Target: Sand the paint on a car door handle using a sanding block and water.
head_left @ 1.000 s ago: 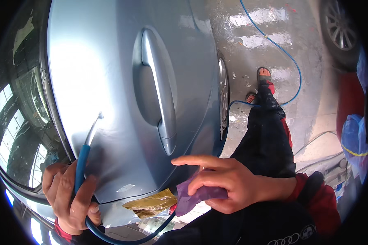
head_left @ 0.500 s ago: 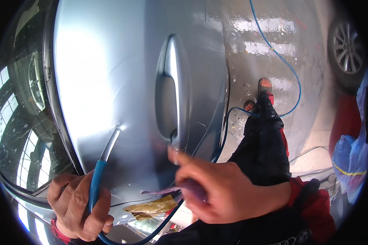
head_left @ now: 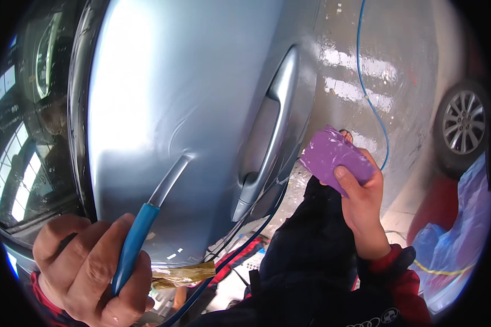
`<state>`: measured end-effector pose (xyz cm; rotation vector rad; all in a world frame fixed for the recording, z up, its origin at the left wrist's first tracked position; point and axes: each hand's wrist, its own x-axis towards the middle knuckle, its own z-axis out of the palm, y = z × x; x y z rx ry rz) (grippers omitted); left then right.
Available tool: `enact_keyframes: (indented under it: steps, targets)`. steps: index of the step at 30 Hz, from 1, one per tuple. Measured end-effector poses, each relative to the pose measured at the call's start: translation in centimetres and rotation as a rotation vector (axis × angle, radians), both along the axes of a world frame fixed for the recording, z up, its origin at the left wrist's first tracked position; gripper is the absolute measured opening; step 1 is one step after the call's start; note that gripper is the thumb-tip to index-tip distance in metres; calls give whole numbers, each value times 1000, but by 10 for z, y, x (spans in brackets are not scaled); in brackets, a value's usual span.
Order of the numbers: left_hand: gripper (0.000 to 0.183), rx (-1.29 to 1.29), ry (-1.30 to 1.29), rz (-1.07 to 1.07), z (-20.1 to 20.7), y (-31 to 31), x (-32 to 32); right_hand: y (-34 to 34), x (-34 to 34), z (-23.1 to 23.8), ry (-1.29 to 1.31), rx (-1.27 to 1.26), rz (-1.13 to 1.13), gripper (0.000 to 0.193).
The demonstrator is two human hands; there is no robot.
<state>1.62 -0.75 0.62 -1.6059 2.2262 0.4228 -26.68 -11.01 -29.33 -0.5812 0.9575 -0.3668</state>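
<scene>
The left hand (head_left: 90,267) is closed in a fist around the blue grip of a tool (head_left: 133,245), fingers wrapped fully over it. The tool's metal tip (head_left: 172,174) runs up and to the right from the grip and meets the silver car door (head_left: 191,109) at a small dent, just left of the door handle (head_left: 270,131). A dark cable (head_left: 240,248) trails from below the hand across the lower edge of the door.

The right hand (head_left: 360,201) is held away from the door, out to the right of the handle, and grips a purple block (head_left: 335,161) (flat and rectangular, tilted) with the thumb pressed on its near face and the fingers behind it. The block touches nothing but the hand.

A strip of yellowish tape (head_left: 183,272) hangs under the bottom edge of the door, just right of the left hand. The window (head_left: 22,147) shows at the far left, dark and full of reflections. Beyond the door lies wet floor (head_left: 343,82) with a thin blue hose (head_left: 365,82) curving across it. A wheel (head_left: 463,128) of another car stands at the right edge, and blue plastic sheeting (head_left: 458,245) lies below it
</scene>
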Motion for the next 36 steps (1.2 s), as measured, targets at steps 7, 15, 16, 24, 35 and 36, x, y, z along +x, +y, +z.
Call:
enact_keyframes:
  steps: [7,15,16,24,35,36]
  targets:
    - [34,-22,83,-35,1,-7,3,-1,38,-25,-352,144,12,34]
    - [41,-160,128,-43,5,-17,22,19,24,-8,-171,-57,-51,58]
    - [40,-208,143,-38,-5,-19,28,10,2,-13,-90,-29,6,55]
    - [28,-352,-49,300,47,48,-29,-6,-102,15,56,2,669,91]
    - [41,-857,-268,1016,-46,174,-150,-57,-147,-48,49,-729,1024,31]
    - [42,-949,-295,1123,-61,182,-158,-82,-149,-63,104,-895,1000,27]
